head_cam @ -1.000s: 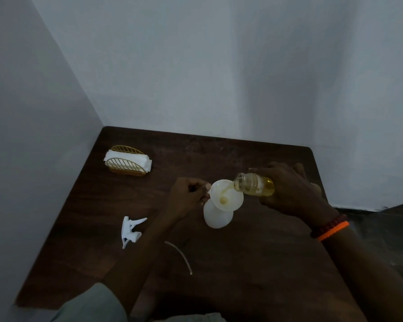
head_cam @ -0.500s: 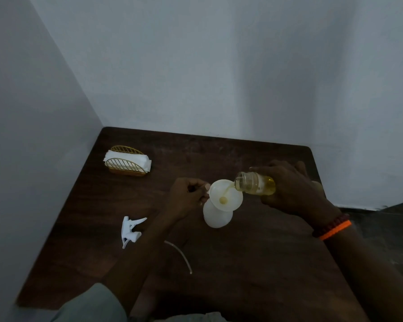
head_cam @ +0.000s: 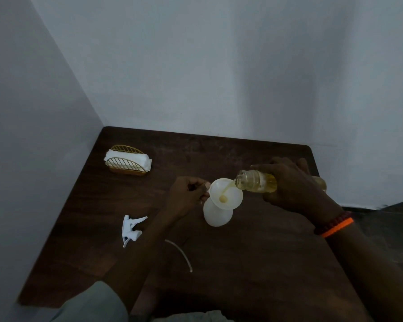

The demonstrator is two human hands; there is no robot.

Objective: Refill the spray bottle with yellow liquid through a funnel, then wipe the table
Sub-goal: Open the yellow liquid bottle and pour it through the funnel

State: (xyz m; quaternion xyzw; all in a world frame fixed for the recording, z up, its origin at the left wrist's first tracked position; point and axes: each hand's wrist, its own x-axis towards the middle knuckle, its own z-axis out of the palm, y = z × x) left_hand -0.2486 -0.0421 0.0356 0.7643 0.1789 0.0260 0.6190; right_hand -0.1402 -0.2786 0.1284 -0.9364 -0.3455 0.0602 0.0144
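With the left hand [head_cam: 187, 194] pinching the funnel [head_cam: 226, 194] and the right hand [head_cam: 293, 184] clasping the bottle [head_cam: 256, 181] at 3 o'clock, overtilting risked spilling on the desk [head_cam: 242, 263].

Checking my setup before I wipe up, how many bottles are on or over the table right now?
2. The white spray bottle stands mid-table under the funnel; the clear bottle of yellow liquid is tipped over it in the right hand.

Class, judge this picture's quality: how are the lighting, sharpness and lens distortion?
Head view: dim and underexposed, so both hands and the table go very dark; only the white funnel and trigger sprayer head stand out; soft overall; wide-angle lens splays the wall edges.
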